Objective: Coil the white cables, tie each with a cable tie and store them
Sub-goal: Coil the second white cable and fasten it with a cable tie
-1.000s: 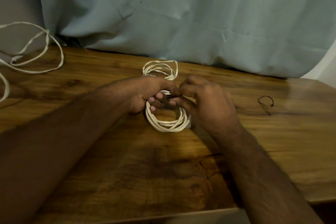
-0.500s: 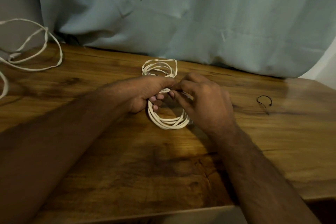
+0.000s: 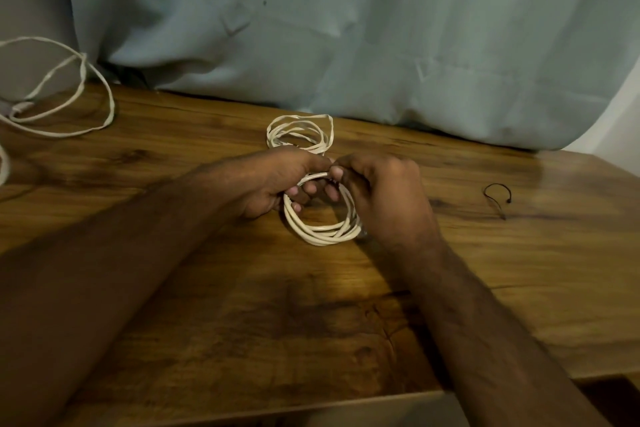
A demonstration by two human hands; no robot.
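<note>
A coiled white cable [image 3: 322,230] lies at the middle of the wooden table [image 3: 242,305]. My left hand [image 3: 273,184] grips the coil's upper left part, and my right hand [image 3: 384,194] pinches the coil's top where both hands meet. Whether a cable tie sits between my fingertips is hidden. A second coiled white cable [image 3: 299,132] rests just behind my hands. A loose uncoiled white cable [image 3: 62,97] sprawls at the far left. A black cable tie [image 3: 497,196] lies alone on the table to the right.
A pale blue-grey curtain [image 3: 346,28] hangs behind the table along its back edge. The table's front edge [image 3: 311,402] runs close beneath my forearms.
Both hands have stayed on the coil; my right fingers have shifted up from the coil's centre to its top, close against my left fingertips.
</note>
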